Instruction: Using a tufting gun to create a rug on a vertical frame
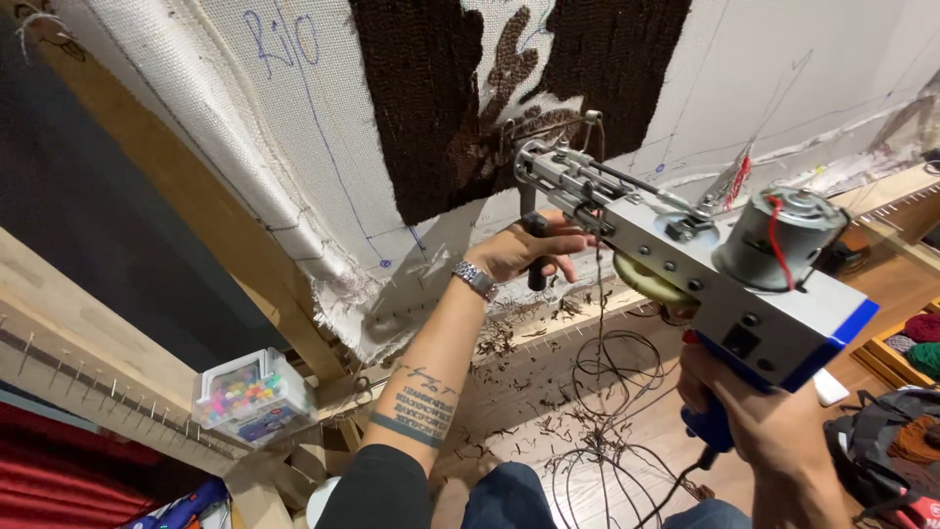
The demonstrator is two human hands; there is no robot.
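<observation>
A tufting gun (705, 274) with a white and blue body and a grey motor points at a white backing cloth (294, 147) stretched on a wooden frame (235, 255). Its needle end touches a patch of dark brown tufted yarn (431, 108). My left hand (534, 250) grips the gun's black front handle; a metal watch sits on that wrist. My right hand (764, 421) is wrapped around the blue rear grip low on the right. Brown yarn (607, 392) loops down from the gun toward the floor.
A clear plastic box of coloured pins (250, 397) sits on the frame's lower beam at left. Brown yarn scraps litter the wooden floor (529, 392). Balls of yarn (920, 338) lie in a wooden tray at right, a bag below them.
</observation>
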